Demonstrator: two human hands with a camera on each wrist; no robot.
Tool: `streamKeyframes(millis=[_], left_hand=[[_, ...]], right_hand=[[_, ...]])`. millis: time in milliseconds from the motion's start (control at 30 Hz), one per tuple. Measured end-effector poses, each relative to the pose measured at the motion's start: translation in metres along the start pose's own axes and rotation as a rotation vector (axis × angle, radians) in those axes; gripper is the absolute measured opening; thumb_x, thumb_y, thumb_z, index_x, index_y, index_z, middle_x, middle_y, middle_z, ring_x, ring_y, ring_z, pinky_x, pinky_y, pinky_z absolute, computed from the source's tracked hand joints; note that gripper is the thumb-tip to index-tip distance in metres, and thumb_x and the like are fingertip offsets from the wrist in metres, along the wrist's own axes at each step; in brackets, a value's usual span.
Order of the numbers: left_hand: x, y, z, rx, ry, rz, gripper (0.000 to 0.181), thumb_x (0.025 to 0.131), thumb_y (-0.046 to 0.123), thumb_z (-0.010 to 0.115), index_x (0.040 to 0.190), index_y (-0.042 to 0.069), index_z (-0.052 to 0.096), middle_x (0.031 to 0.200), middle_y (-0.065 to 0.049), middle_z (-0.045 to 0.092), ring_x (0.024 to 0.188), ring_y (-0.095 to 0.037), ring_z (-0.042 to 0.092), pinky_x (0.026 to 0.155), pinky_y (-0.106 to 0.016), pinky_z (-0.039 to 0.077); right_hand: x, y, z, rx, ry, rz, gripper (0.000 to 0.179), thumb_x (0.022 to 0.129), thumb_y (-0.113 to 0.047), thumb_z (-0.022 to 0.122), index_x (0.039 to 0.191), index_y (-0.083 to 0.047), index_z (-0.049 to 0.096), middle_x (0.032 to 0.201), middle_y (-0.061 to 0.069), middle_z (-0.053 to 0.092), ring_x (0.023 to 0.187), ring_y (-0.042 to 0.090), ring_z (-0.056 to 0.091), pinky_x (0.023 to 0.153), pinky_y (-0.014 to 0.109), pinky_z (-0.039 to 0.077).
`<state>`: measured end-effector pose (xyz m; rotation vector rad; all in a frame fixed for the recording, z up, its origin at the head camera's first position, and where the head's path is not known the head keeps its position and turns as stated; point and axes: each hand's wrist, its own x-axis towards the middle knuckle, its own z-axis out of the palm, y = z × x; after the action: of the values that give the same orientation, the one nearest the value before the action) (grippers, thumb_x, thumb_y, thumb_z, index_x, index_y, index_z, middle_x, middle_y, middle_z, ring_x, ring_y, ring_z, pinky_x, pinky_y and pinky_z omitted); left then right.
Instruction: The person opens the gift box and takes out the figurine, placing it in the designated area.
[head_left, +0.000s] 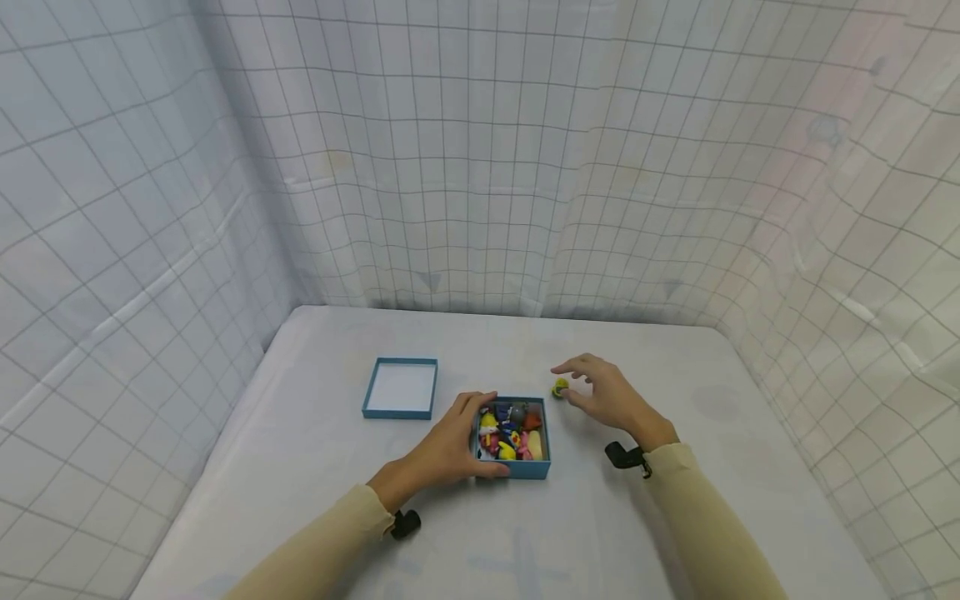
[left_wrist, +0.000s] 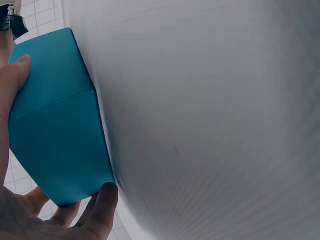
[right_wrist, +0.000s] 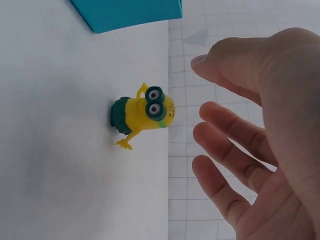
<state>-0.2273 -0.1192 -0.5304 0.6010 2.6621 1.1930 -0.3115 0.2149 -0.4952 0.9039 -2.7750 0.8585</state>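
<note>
My left hand (head_left: pixel 447 446) grips a teal-blue open box (head_left: pixel 529 470) by its left side, thumb along the near wall and fingers round the far one. Small colourful toy figures (head_left: pixel 512 432) fill the box, among them yellow, pink, blue and grey ones. Just right of the box, a yellow Minion figurine (right_wrist: pixel 145 111) with green goggles and a green skirt stands upright on the table. Over it hovers my right hand (head_left: pixel 609 395), thumb and fingers spread. In the right wrist view a gap shows between the fingertips (right_wrist: pixel 205 132) and the figurine.
To the left and behind the box lies a blue-rimmed box lid (head_left: pixel 402 390), its white inside facing up. A white cloth covers the table (head_left: pixel 330 350). Grid-patterned white curtains (head_left: pixel 480 167) enclose the back and both sides.
</note>
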Motion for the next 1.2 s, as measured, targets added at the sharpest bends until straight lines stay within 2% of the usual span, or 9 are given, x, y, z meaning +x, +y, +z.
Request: streamKeyframes(millis=[200, 500, 733, 1033, 1200], left_hand=[[0.001, -0.001, 0.001, 0.013, -0.001, -0.002, 0.123, 0.087, 0.055, 0.104, 0.183, 0.022, 0.034, 0.18, -0.012, 0.041, 0.159, -0.035, 0.054, 0.133, -0.065, 0.05], [0.002, -0.001, 0.0, 0.029, 0.001, 0.012, 0.124, 0.087, 0.055, 0.104, 0.183, 0.021, 0.034, 0.178, -0.013, 0.042, 0.156, -0.035, 0.056, 0.131, -0.064, 0.052], [0.002, -0.002, 0.001, 0.039, -0.003, 0.01, 0.123, 0.087, 0.056, 0.104, 0.183, 0.021, 0.034, 0.178, -0.013, 0.042, 0.157, -0.035, 0.055, 0.132, -0.063, 0.051], [0.003, -0.004, 0.003, 0.032, 0.015, 0.039, 0.123, 0.088, 0.053, 0.104, 0.183, 0.017, 0.035, 0.175, -0.015, 0.044, 0.152, -0.034, 0.058, 0.13, -0.062, 0.054], [0.003, -0.004, 0.002, 0.037, 0.014, 0.042, 0.123, 0.088, 0.053, 0.103, 0.183, 0.015, 0.034, 0.176, -0.016, 0.043, 0.152, -0.034, 0.058, 0.129, -0.062, 0.055]], right_hand=[[-0.003, -0.013, -0.006, 0.005, -0.01, -0.027, 0.042, 0.107, -0.008, 0.084, 0.148, -0.009, 0.077, 0.146, 0.015, 0.077, 0.128, 0.04, 0.075, 0.108, 0.062, 0.066], [-0.004, -0.028, -0.006, 0.006, -0.052, -0.083, 0.044, 0.106, -0.014, 0.087, 0.15, -0.015, 0.077, 0.146, 0.01, 0.076, 0.13, 0.036, 0.076, 0.11, 0.06, 0.065], [-0.006, -0.042, -0.005, 0.066, -0.136, -0.135, 0.048, 0.107, -0.014, 0.086, 0.154, -0.012, 0.075, 0.144, 0.017, 0.076, 0.124, 0.04, 0.077, 0.106, 0.063, 0.066], [-0.008, -0.058, 0.004, 0.032, -0.214, -0.151, 0.048, 0.111, -0.029, 0.084, 0.154, -0.013, 0.074, 0.13, 0.008, 0.078, 0.12, 0.029, 0.075, 0.106, 0.059, 0.065], [-0.009, -0.064, 0.008, 0.004, -0.236, -0.156, 0.048, 0.11, -0.035, 0.084, 0.153, -0.015, 0.076, 0.127, 0.004, 0.078, 0.117, 0.022, 0.072, 0.104, 0.051, 0.064]])
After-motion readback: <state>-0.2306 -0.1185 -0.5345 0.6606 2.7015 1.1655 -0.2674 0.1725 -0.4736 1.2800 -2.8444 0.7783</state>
